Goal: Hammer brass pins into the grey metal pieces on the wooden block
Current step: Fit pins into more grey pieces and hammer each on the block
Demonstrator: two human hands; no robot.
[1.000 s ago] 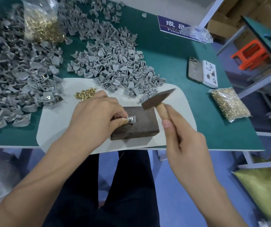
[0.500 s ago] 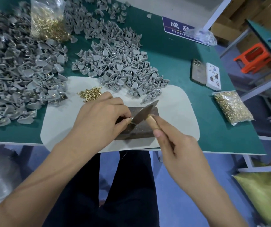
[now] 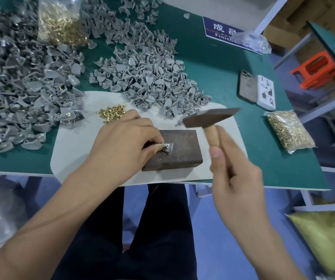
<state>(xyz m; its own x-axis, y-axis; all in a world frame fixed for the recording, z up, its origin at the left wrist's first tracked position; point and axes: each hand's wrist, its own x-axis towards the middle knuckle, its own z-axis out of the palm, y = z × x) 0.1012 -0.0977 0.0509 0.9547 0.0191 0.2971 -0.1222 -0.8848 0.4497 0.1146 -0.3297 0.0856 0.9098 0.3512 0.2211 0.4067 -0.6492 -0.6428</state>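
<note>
Left hand [image 3: 120, 146] pinches a small grey piece [image 3: 167, 146] on the wooden block [image 3: 179, 152]; fingers hide most of it. Right hand [image 3: 236, 178] grips the hammer [image 3: 210, 118], raised above the block. Any pin is too tiny to see.

Green-topped table [image 3: 213, 81], white edge. Directly on it: pale mat [image 3: 77, 142] at the near edge; big heap of grey metal pieces [image 3: 10, 93] left, smaller heap [image 3: 148, 81] centre; bagged brass pins [image 3: 59, 23] far left, another bag [image 3: 289, 131] right. Two phones [image 3: 256, 88] side by side. Blue sign [image 3: 223, 31] at the back.
</note>
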